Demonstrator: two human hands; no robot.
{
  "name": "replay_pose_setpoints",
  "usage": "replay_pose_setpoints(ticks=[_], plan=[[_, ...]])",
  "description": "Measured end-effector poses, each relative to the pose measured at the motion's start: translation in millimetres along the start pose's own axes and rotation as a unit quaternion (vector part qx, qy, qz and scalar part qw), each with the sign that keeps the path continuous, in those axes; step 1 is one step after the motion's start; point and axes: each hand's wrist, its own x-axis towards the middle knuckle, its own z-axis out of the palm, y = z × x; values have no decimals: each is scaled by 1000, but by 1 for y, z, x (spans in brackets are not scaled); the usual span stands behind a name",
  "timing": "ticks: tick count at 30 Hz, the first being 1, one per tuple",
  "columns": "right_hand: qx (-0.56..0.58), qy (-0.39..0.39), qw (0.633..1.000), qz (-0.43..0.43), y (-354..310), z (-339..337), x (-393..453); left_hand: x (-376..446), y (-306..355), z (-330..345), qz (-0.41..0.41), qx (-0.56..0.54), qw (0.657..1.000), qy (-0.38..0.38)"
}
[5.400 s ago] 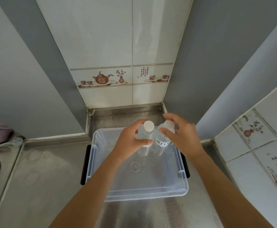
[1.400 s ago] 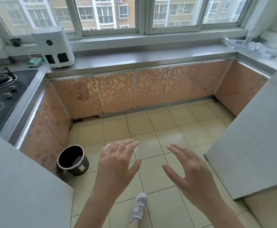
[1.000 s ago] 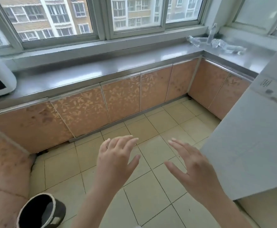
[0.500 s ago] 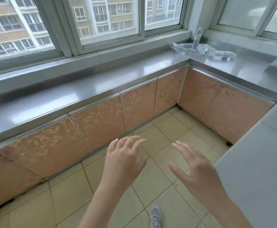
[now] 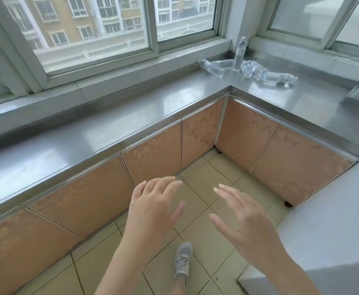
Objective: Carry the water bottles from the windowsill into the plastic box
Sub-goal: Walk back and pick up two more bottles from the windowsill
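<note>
Several clear water bottles lie in the far right corner of the steel windowsill counter (image 5: 114,126). One bottle (image 5: 240,53) stands upright among them, another bottle (image 5: 213,68) lies on its side to its left, and more lying bottles (image 5: 274,77) spread to the right. My left hand (image 5: 153,207) and my right hand (image 5: 244,218) hover over the floor, both empty with fingers spread, well short of the bottles. The plastic box is out of view.
Orange-patterned cabinet doors (image 5: 155,158) run under the L-shaped counter. Windows (image 5: 93,24) line the wall behind it. A grey surface (image 5: 334,220) juts in at the right. My shoe (image 5: 183,260) is on the tiled floor (image 5: 202,207).
The view has swung from the box to the window corner. The bottles have come closer and nearer the centre. Both hands stay empty and spread in front of me.
</note>
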Motion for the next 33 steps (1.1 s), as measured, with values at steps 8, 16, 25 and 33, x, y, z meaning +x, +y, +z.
replay_pose_setpoints(ticks=[8, 16, 25, 33], plan=[[-11, 6, 999, 48, 75, 9, 139, 178, -11, 65, 42, -13, 998, -39], [-22, 40, 995, 84, 132, -2, 266, 347, -1, 95, 108, -38, 992, -47], [-31, 17, 996, 80, 209, -3, 393, 467, -6, 154, 80, -40, 994, -57], [-6, -31, 999, 44, 296, 4, 530, 595, -1, 212, 35, -5, 998, -57]])
